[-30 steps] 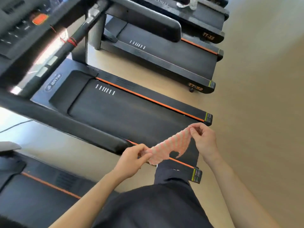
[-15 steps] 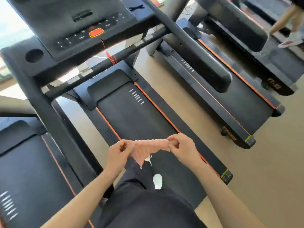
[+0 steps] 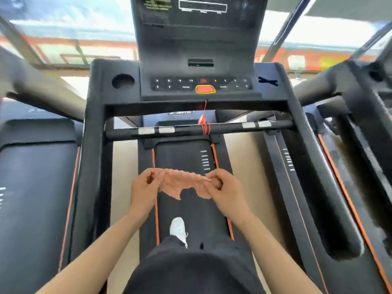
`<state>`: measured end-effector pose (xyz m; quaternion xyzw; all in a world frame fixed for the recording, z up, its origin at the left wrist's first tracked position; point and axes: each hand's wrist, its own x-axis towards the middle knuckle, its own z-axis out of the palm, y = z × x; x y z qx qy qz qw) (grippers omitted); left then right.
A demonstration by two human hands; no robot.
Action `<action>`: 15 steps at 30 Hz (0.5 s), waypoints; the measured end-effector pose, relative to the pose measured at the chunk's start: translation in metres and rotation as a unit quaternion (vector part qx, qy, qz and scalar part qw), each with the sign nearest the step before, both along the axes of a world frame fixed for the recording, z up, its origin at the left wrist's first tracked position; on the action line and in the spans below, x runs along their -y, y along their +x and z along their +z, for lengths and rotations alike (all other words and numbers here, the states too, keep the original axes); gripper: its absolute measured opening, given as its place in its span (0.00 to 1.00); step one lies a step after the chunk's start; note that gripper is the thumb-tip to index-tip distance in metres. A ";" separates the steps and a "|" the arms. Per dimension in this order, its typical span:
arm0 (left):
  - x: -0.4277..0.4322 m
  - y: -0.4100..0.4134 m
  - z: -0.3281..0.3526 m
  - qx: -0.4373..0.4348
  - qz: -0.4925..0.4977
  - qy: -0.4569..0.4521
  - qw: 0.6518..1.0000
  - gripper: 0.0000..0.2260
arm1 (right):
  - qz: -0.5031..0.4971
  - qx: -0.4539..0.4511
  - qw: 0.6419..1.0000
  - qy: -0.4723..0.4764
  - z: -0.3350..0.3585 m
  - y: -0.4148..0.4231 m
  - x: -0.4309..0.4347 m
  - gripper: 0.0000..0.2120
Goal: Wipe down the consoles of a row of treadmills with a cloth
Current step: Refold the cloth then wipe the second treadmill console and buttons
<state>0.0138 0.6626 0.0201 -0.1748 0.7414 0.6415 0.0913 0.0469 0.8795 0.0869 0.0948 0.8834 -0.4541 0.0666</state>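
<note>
A pink striped cloth (image 3: 182, 183) is stretched between my two hands at waist height, above the treadmill belt (image 3: 191, 162). My left hand (image 3: 144, 187) pinches its left edge and my right hand (image 3: 224, 189) pinches its right edge. Straight ahead stands the black treadmill console (image 3: 201, 60) with a row of buttons and a red stop button (image 3: 205, 89). The cloth is well short of the console and touches nothing else.
A front handlebar (image 3: 191, 129) wrapped with a red safety cord (image 3: 205, 124) crosses below the console. Side handrails (image 3: 93, 166) flank me. A cup holder (image 3: 123, 81) sits left of the buttons. More treadmills (image 3: 36, 187) stand on both sides. My white shoe (image 3: 178, 229) is on the belt.
The view swung from looking across the treadmills to facing one console head-on. I have stepped onto this belt. Both hands kept hold of the cloth, stretched between them.
</note>
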 end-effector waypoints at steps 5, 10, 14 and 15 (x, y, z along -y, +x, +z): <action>0.006 -0.061 0.022 -0.037 0.088 0.024 0.995 0.06 | 0.040 -0.051 0.996 -0.066 0.027 -0.098 0.009 0.04; 0.007 -0.121 0.047 -0.081 0.168 0.041 0.982 0.06 | 0.072 -0.099 0.985 -0.121 0.046 -0.199 0.020 0.10; 0.008 -0.182 0.066 -0.117 0.219 0.022 0.968 0.05 | 0.132 -0.158 0.974 -0.094 0.056 -0.280 0.023 0.02; 0.008 -0.198 0.073 -0.124 0.232 0.013 0.965 0.05 | 0.144 -0.168 0.971 -0.089 0.059 -0.301 0.022 0.02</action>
